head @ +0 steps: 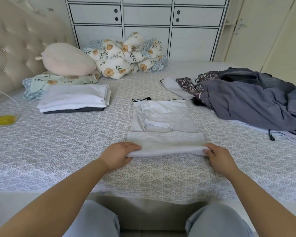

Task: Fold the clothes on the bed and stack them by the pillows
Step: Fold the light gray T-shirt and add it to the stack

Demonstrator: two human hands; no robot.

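Hands: left hand (119, 155) and right hand (218, 156) each pinched the grey garment (164, 124), a soft rolled hem.
Stack (73, 99): apparently four flat folded pieces.
Pile (249, 101): crumpled, unfolded.

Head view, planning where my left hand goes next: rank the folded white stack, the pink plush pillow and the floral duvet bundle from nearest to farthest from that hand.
From the left hand, gripping the grey garment:
1. Folded white stack, ahead and left.
2. Pink plush pillow, beyond the stack, by the headboard.
3. Floral duvet bundle, at the far edge by the wardrobe.
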